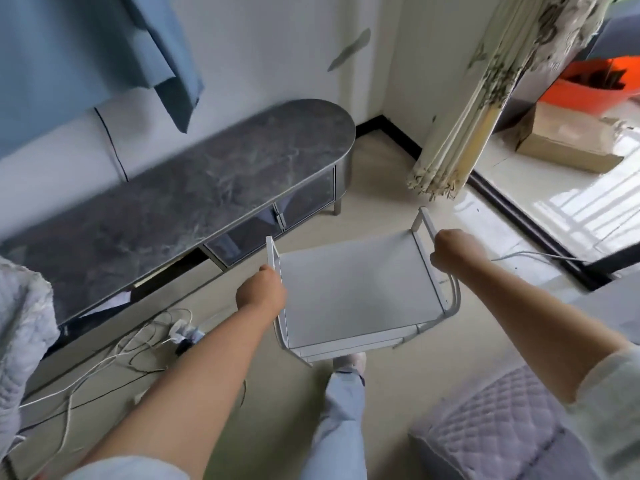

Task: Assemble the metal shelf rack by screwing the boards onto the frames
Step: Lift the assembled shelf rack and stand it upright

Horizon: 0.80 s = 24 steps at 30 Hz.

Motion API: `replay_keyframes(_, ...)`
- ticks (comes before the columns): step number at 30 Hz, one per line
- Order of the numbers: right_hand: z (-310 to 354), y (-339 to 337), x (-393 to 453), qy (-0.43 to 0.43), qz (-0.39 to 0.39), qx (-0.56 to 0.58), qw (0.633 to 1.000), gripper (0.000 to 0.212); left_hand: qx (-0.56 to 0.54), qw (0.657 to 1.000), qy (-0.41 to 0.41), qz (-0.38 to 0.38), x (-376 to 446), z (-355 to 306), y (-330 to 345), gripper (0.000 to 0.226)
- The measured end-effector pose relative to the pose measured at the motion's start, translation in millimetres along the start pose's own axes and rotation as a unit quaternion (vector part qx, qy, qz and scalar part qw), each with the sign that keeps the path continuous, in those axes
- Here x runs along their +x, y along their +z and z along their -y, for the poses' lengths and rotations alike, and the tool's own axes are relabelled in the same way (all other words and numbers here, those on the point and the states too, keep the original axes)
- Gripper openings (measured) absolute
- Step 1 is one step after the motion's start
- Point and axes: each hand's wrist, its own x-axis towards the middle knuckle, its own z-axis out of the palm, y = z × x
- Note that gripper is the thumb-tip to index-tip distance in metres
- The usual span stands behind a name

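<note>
White metal, all of it: shelf rack (349,289) standing upright over the tiled floor (381,168), between the grey marbled cabinet (194,188) and the quilted bed corner (485,427). Top board (346,285) seated flat between the two side frames; a second board edge showing just beneath at the near side. Left hand (261,295) curled round the top rail of the left frame (273,258); right hand (453,250) curled round the top rail of the right frame (427,226). Both hands holding narrow, fists closed on the tubing, nothing else held. Hard to tell whether lifted clear of the floor or resting on its feet; legs hidden under the boards.

Judged from how things lie: boards already on the frames, rack holding its shape as one piece, so most or all of the assembly looks done. No screwdriver, loose screws or spare boards anywhere in view. Screw heads too small to make out, so tightness unconfirmed. Likely left: setting it down in place, perhaps a last check of each joint. Loose cables (138,344) on the floor at left, near the rack's foot, worth avoiding when placing it.
</note>
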Motion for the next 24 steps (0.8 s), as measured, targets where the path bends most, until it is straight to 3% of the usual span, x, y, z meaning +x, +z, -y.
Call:
replay_keyframes(8, -41.6, -77.2, 187.5, -0.01, 0.006, -0.051, 0.999, 0.009, 0.017, 1.0, -0.015, 0.021, 123.2, -139.3, -66.7, 0.034)
replay_keyframes(11, -59.3, -106.1, 254.5, -0.024, -0.005, -0.057, 0.998, 0.018, 0.02, 0.999, -0.024, 0.025, 162.9, -190.8, -93.6, 0.039)
replay_keyframes(24, -99.5, -203.3, 543.9, -0.092, 0.003, -0.087, 0.992, 0.033, 0.036, 0.995, -0.08, 0.047, 343.6, -384.5, -166.5, 0.028)
